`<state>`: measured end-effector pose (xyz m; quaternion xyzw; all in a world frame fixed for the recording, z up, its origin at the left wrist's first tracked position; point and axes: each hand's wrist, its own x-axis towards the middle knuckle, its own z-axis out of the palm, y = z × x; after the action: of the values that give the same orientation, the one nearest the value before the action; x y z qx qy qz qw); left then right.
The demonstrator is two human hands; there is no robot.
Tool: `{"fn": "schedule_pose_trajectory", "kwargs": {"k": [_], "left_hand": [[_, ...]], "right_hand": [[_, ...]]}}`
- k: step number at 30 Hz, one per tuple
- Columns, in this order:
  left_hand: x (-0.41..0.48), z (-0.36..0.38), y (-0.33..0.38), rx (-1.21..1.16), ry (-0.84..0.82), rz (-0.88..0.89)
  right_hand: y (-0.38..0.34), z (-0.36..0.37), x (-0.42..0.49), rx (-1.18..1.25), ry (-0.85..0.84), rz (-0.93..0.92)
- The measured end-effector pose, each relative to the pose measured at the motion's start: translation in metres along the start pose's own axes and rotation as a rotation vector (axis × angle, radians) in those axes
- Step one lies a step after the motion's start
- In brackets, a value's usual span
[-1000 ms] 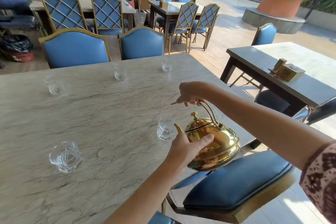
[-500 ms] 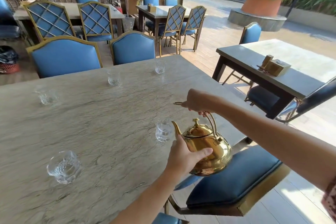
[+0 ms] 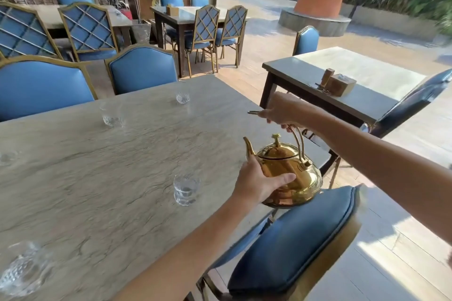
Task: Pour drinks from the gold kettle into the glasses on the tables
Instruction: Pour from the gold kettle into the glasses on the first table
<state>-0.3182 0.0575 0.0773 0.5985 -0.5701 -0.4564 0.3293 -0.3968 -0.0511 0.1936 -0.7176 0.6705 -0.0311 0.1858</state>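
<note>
Fingers [image 3: 281, 115] of my right hand [image 3: 283, 110] curl round the handle of the polished gold metal kettle [image 3: 291, 173]; my left hand [image 3: 259, 181] cups its slippery, probably heavy belly near the table's [image 3: 97, 178] right edge.

No readable text, label, brand, number or sign on anything in view.

Gold against blue and grey

I see a shiny gold kettle [image 3: 289, 175], a grey-veined beige marble table [image 3: 97, 178], and behind it blue chairs [image 3: 143, 69] with gold frames.
</note>
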Motion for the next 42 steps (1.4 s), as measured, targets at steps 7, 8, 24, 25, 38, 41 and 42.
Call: {"fn": "schedule_pose_trajectory", "kwargs": {"k": [7, 8, 24, 25, 38, 41, 42], "left_hand": [[0.050, 0.050, 0.007, -0.078, -0.086, -0.123], [0.057, 0.057, 0.008, -0.093, -0.087, -0.140], [0.107, 0.113, 0.037, -0.281, 0.095, -0.294], [0.107, 0.114, 0.040, -0.284, 0.104, -0.295], [0.103, 0.117, 0.057, -0.261, 0.142, -0.285], [0.102, 0.117, 0.061, -0.255, 0.137, -0.273], [0.102, 0.117, 0.062, -0.250, 0.137, -0.269]], "right_hand": [[0.049, 0.006, 0.064, -0.122, -0.132, 0.048], [0.054, 0.007, 0.072, -0.160, -0.154, 0.041], [0.072, 0.005, 0.144, -0.432, -0.380, -0.221], [0.072, 0.004, 0.145, -0.434, -0.379, -0.231], [0.071, -0.004, 0.152, -0.501, -0.417, -0.222], [0.072, -0.004, 0.153, -0.496, -0.414, -0.215], [0.072, -0.005, 0.153, -0.492, -0.414, -0.214]]}}
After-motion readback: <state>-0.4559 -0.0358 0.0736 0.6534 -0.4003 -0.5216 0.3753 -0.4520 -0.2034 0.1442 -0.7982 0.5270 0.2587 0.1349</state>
